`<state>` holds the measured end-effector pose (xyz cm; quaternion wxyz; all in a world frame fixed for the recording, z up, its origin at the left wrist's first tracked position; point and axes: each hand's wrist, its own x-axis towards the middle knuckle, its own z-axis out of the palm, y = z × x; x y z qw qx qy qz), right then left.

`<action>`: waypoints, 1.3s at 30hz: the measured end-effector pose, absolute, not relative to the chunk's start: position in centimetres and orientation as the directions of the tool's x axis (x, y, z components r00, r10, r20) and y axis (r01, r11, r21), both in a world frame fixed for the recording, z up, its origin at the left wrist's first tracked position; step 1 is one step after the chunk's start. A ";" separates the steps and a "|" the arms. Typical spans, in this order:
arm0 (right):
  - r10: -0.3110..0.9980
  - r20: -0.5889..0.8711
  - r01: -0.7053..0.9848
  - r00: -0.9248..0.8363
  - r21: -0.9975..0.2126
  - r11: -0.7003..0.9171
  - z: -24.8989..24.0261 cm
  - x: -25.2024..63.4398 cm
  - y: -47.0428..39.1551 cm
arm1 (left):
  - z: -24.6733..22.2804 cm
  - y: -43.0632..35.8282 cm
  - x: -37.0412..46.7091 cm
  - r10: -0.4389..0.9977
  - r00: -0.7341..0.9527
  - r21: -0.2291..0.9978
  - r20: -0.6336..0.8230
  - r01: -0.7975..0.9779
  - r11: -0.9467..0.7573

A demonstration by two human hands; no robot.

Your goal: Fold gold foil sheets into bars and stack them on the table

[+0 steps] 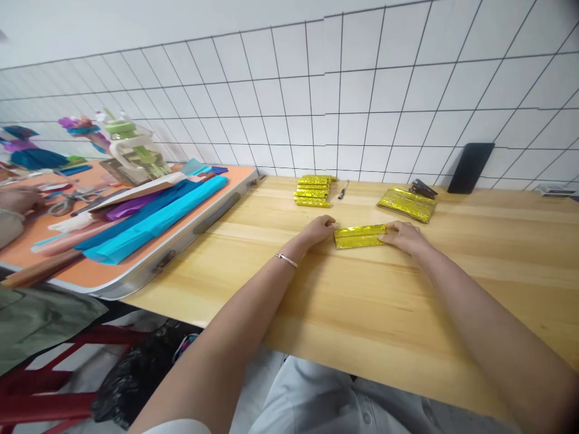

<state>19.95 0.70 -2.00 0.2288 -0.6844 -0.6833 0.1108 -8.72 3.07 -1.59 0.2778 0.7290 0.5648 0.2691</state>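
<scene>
Working a gold strip [360,237] on the bench [344,313]

Left hand [319,231] is curling at the strip's left end, grip unclear; right hand [407,237] is clamping the right end. Folding seems the step; the next move is probably calling for even pressure along the crease. Farther off, gold bundles [312,191] are sitting left, a gold stack [406,205] right.

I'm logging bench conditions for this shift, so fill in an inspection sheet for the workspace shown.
Surface: wood-grained table.
Job's things: folded gold strip between the hands; piled gold pieces and flat gold stack beyond.
Clutter: slim tool; black slab leaning on the wall; adjoining orange tabletop with cyan roll and scissors.
Hands: left hand at the strip's left end, contact unclear; right hand with fingers on its right end.
Cables: nothing seen.
Surroundings: tiled wall; another person's hand, far left; red frame and black bag below.
</scene>
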 end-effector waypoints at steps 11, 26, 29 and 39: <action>0.980 0.196 0.973 -0.019 -0.223 0.064 -3.1 19.5 0.5 | -0.9 1.7 -10.1 0.862 0.476 0.526 0.174 0.695 -0.490; 0.894 0.381 0.866 -0.235 -0.335 0.370 -2.9 19.3 -0.9 | -0.8 0.8 -8.7 0.852 0.428 0.523 0.300 0.674 -0.522; 0.885 0.392 0.846 -0.252 -0.354 0.398 -2.8 19.1 -1.1 | -0.8 0.8 -8.6 0.829 0.446 0.534 0.338 0.634 -0.559; 0.872 0.468 0.829 -0.145 -0.423 0.365 -1.4 18.2 -2.0 | 0.1 0.1 -7.9 0.813 0.346 0.595 0.468 0.557 -0.580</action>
